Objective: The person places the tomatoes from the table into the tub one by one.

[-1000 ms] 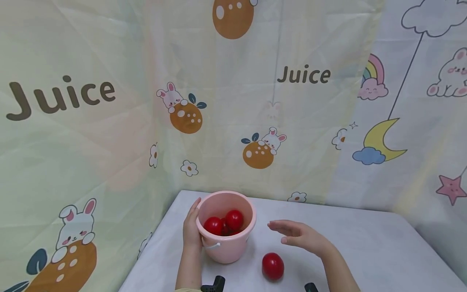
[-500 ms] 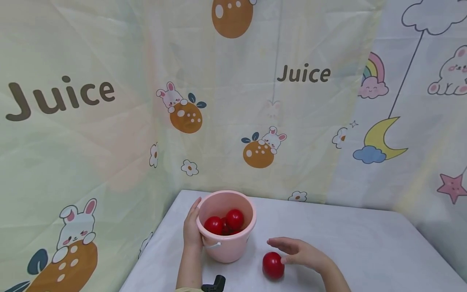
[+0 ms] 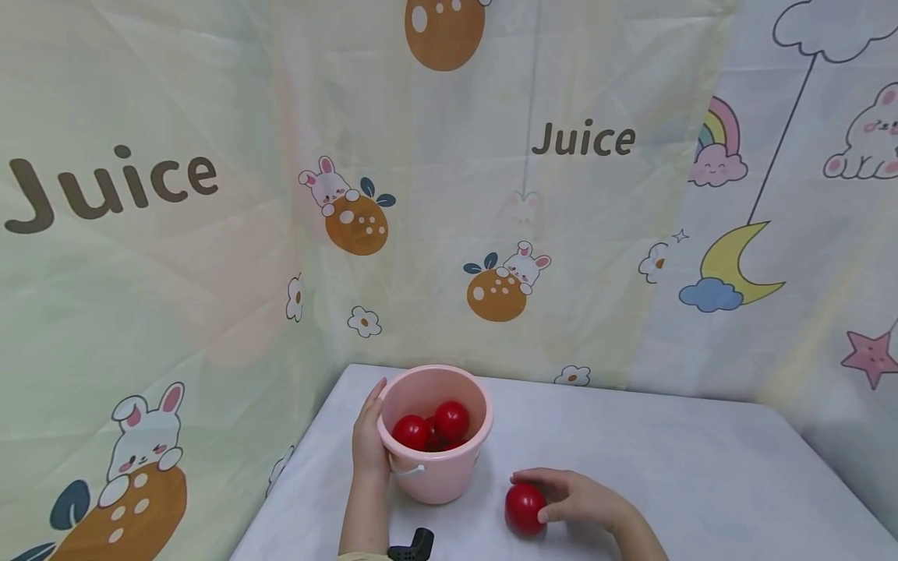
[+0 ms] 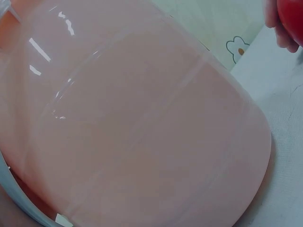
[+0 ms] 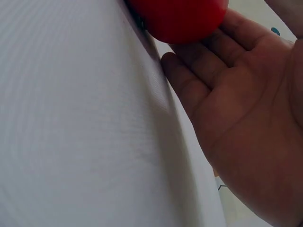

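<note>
A pink bucket (image 3: pixel 433 475) stands on the table, with several red tomatoes (image 3: pixel 451 421) inside it. Against its left side rests my left hand (image 3: pixel 369 444), fingers extended along the wall and thumb hidden. The bucket wall (image 4: pixel 142 118) fills most of the left wrist view. To the bucket's right, one more tomato (image 3: pixel 525 509) sits on the table. My right hand (image 3: pixel 578 499) holds it from the right, thumb on the near side and fingers round the far side. In the right wrist view the palm and fingers (image 5: pixel 189 87) lie beside that tomato (image 5: pixel 182 19).
A white cloth covers the table (image 3: pixel 701 475). Printed curtains (image 3: pixel 421 195) hang close behind it and along the left. The bucket's light handle (image 3: pixel 407 472) hangs down at its front. A black wrist device (image 3: pixel 414 545) sits on the left forearm.
My right hand has come down and closed around the loose tomato. The left hand and the bucket stay in place.
</note>
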Demonstrator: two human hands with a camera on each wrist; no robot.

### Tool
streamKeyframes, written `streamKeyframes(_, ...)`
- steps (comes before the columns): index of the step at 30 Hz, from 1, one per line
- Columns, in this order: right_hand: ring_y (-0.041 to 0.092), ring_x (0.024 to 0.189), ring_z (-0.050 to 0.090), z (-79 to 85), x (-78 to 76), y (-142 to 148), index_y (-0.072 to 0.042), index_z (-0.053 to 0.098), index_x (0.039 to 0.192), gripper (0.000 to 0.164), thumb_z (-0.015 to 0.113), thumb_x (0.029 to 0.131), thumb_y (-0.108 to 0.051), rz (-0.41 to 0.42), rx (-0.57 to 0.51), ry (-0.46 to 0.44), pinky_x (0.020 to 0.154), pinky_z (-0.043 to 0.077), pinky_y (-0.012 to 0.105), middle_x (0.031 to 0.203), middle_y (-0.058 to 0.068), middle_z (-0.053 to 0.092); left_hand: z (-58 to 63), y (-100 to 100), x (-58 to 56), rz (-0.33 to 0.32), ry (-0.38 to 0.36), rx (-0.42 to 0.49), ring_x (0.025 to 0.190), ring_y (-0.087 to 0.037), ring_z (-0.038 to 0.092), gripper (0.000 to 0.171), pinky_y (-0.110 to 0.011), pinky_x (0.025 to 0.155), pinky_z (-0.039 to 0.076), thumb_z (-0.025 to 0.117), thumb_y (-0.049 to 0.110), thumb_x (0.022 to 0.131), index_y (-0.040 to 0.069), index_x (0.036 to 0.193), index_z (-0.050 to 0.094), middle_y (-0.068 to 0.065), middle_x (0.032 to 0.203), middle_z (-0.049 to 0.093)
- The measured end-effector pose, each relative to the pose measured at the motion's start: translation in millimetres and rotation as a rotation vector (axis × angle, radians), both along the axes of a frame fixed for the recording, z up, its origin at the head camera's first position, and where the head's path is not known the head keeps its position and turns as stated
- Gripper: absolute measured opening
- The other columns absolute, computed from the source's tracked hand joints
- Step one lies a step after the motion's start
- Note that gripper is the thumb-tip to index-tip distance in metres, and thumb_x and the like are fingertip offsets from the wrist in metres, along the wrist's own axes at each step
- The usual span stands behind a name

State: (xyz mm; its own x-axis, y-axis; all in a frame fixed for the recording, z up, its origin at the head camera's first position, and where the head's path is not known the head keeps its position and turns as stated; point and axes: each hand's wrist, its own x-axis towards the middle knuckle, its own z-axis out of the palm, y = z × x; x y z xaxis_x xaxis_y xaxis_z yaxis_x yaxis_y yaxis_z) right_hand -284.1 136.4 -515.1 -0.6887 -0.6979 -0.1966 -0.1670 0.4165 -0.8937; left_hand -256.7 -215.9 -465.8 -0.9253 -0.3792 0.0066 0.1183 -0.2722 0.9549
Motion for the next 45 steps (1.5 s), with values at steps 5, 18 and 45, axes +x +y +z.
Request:
streamKeyframes(5, 0.029, 0.124, 0.049, -0.4, 1.5, -2, -0.031, 0.058, 0.136, 0.064, 0.082, 0.077, -0.028, -0.063, 0.040, -0.018, 0.091, 0.054, 0.055, 0.135, 0.002, 0.059, 0.2, 1, 0.1, 0.002, -0.001, 0.000, 0.139, -0.017, 0.040, 0.040, -0.051, 0.110, 0.043, 0.051, 0.046, 0.099, 0.047, 0.139, 0.049, 0.015, 0.148, 0.047)
streamKeyframes(18, 0.027, 0.119, 0.051, -0.4, 0.7, -1, -0.031, 0.060, 0.132, 0.063, 0.085, 0.074, -0.027, -0.093, 0.054, -0.008, 0.086, 0.057, 0.053, 0.130, 0.003, 0.060, 2.3, 2, -0.1, 0.001, -0.001, -0.003, 0.139, -0.016, 0.041, 0.041, -0.048, 0.110, 0.044, 0.052, 0.045, 0.099, 0.048, 0.139, 0.048, 0.017, 0.148, 0.046)
streamKeyframes(45, 0.031, 0.125, 0.054, 76.3, -17.9, 0, -0.024, 0.055, 0.139, 0.064, 0.080, 0.081, -0.028, -0.073, -0.116, 0.133, 0.087, 0.059, 0.042, 0.138, 0.009, 0.058, 0.7, -1, 1.2, -0.006, -0.004, -0.011, 0.140, -0.016, 0.039, 0.044, -0.048, 0.110, 0.044, 0.052, 0.050, 0.097, 0.049, 0.141, 0.046, 0.019, 0.149, 0.044)
